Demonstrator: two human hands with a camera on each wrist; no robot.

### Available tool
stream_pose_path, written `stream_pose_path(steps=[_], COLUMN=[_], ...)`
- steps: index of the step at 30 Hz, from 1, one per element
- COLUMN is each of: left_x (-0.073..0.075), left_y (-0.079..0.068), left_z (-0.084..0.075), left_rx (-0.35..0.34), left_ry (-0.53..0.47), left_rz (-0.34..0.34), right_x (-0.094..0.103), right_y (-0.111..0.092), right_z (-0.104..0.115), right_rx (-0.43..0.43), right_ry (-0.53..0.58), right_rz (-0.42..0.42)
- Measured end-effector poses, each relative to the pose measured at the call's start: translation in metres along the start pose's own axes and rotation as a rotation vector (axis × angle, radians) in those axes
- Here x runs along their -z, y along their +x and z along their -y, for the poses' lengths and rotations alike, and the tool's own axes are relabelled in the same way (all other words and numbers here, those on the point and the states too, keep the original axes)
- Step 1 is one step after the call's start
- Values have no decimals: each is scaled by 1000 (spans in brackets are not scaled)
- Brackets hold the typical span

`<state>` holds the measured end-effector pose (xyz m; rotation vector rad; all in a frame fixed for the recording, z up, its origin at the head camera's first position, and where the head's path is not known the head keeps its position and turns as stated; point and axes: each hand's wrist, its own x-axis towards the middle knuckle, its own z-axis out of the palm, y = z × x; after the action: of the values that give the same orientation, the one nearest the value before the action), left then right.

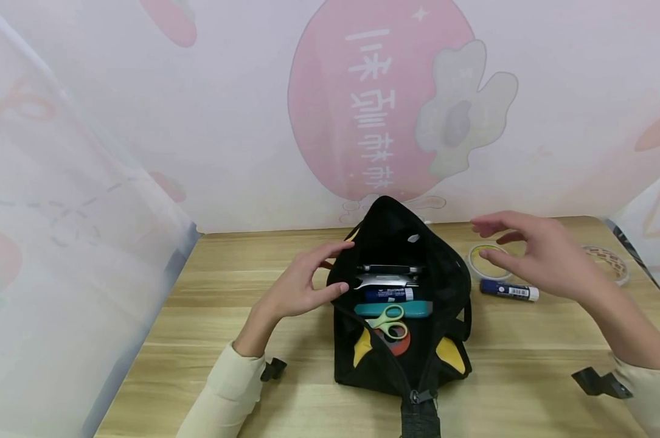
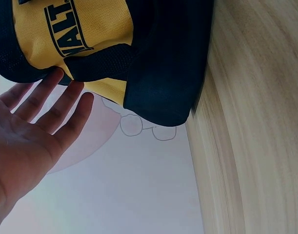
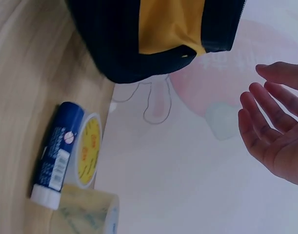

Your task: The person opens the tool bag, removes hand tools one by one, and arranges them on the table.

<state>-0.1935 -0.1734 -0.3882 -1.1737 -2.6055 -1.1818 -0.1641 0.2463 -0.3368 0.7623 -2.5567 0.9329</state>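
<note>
Black-yellow bag (image 1: 451, 286), mouth gaping, midway between table's (image 1: 220, 286) left and right edges; green scissors (image 1: 383, 319) inside. Left hand (image 1: 303, 281) touching its rim, grip apart. Right hand (image 1: 548, 255), grip apart, raised near glue stick (image 1: 506, 289) and tape roll (image 3: 89, 150), toward far right corner.

The left hand (image 1: 298, 285) spreads its thumb (image 1: 331, 294) from its fingers (image 1: 326, 250) while the right hand (image 1: 550, 257) (loosely bent) hovers

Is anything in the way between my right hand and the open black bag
Nothing visible is. The right hand hangs raised beside the bag; the blue glue stick and a tape roll lie lower, on the table.
</note>
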Motion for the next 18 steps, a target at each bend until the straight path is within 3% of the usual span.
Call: stream_pose_path(steps=[12,18], left_x=[-1,0], left_y=[1,1], left_z=[-1,1], left_rx=[1,2], left_ry=[5,5], left_rz=[0,-1], right_x=[-11,-20], right_y=[17,32], right_z=[11,20], right_rx=[113,152], right_ry=[7,44], right_rz=[15,78])
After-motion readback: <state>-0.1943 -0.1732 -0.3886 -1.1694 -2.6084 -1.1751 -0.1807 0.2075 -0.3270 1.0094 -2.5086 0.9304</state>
